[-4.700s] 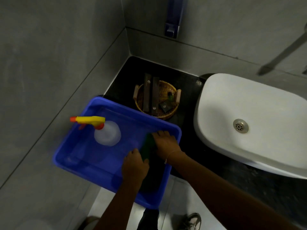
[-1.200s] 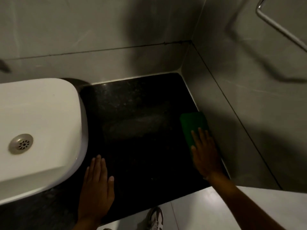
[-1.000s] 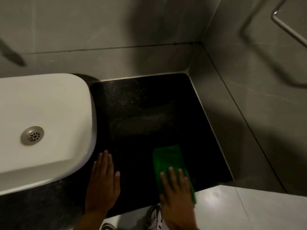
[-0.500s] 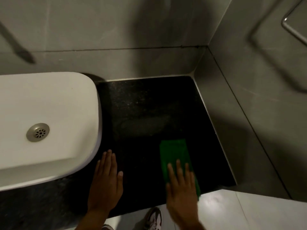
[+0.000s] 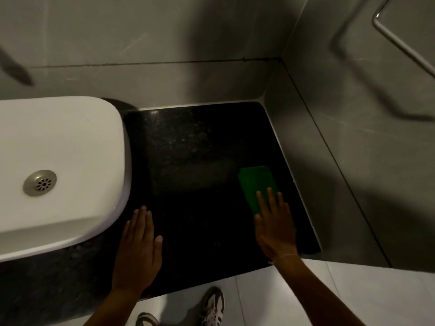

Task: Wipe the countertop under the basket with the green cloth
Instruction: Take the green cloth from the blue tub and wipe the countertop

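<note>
The folded green cloth (image 5: pixel 255 184) lies flat on the black stone countertop (image 5: pixel 188 149), near its right edge by the side wall. My right hand (image 5: pixel 274 228) presses flat on the cloth's near end, fingers spread and pointing away from me. My left hand (image 5: pixel 138 245) rests palm down on the bare countertop beside the basin, holding nothing. No basket is in view on this stretch of counter.
A white basin (image 5: pixel 61 161) with a metal drain (image 5: pixel 39 183) fills the left. Grey tiled walls close the back and right of the counter. A metal rail (image 5: pixel 400 41) runs on the right wall. The light floor and my shoe (image 5: pixel 211 307) show below the counter's front edge.
My right hand has slid the green cloth from the front middle of the counter to the right and farther back, toward the side wall. My left hand has stayed planted.
</note>
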